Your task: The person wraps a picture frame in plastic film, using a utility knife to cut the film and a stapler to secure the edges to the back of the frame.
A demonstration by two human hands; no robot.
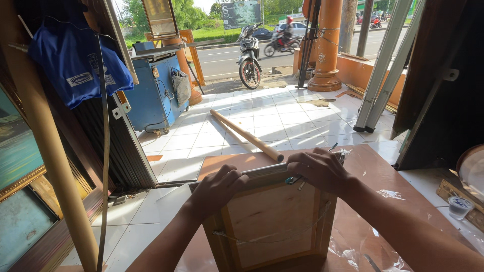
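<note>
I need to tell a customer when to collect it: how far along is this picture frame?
Looks done: the wooden backing board sits inside the picture frame, which lies face down, and a hanging wire runs across it. In hand: the left hand steadies the top edge while the right hand presses a small tool there. Left: probably finishing that edge; I cannot tell more.

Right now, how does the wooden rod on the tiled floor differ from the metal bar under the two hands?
The wooden rod is round, pale brown and lies free, slanting across the floor tiles. The metal bar is flat, grey and shiny, and lies along the top edge of the wooden frame. No hand touches the rod; the left hand and right hand press on the bar. Both are long and straight.
</note>
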